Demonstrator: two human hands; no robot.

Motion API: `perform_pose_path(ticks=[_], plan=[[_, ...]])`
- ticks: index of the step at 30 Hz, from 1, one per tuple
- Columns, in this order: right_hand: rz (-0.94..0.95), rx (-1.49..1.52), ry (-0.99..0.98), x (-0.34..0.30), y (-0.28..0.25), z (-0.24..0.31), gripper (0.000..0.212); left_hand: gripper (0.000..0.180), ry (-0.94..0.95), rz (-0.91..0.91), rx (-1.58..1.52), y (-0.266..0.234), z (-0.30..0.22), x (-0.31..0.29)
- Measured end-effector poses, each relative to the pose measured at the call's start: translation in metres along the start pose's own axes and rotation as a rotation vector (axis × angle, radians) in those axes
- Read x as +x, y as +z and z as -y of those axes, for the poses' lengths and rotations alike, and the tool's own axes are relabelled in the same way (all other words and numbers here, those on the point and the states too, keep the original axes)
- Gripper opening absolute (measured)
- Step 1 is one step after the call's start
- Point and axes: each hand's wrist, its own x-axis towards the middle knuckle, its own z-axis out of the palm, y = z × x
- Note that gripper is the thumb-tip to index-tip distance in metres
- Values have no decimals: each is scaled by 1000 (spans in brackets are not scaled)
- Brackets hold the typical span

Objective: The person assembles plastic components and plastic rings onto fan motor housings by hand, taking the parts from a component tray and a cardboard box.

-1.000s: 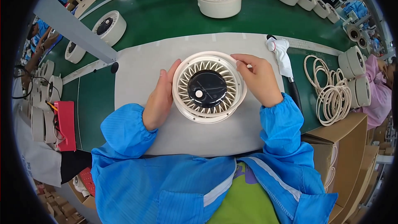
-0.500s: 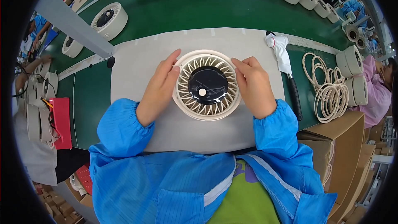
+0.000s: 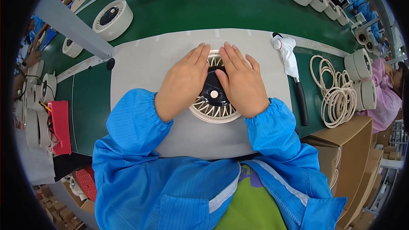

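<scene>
A round cream unit with a slatted grille and glossy black centre (image 3: 216, 99) lies face up on the grey mat (image 3: 140, 66) in front of me. Across its left part rests my left hand (image 3: 184, 80), palm down, fingers stretched toward the far rim. My right hand (image 3: 242, 79) lies flat over the right part in the same way, its thumb reaching onto the black centre. Both hands are open and grip nothing. The near part of the grille and a small pale round knob show below the hands, while the sides are covered.
A hammer (image 3: 301, 98) with a cloth-wrapped head lies right of the mat, beside a coiled cream cable (image 3: 338, 96). Cardboard boxes (image 3: 353, 157) stand at lower right. A grey post (image 3: 74, 25) rises at left, near another round unit (image 3: 113, 19) and a red bin (image 3: 61, 127).
Both hands have moved inward from the unit's outer rim and now lie flat over its face. The unit has turned slightly, its knob shifting to the right.
</scene>
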Motion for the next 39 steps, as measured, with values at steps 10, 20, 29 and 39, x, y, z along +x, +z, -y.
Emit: perform_pose_path(ticks=[10, 20, 29, 39], plan=[[158, 244, 53, 3, -3, -14, 51, 42, -154, 373, -185, -6, -4, 12], [-507, 1038, 627, -7, -50, -114, 51, 61, -100, -133, -447, -28, -21, -31], [99, -550, 1070, -82, -46, -231, 29, 59, 357, 201, 96, 17, 26, -1], [-883, -232, 855, -103, -88, -260, 31, 89, -388, 121, 689, 23, 141, 76]])
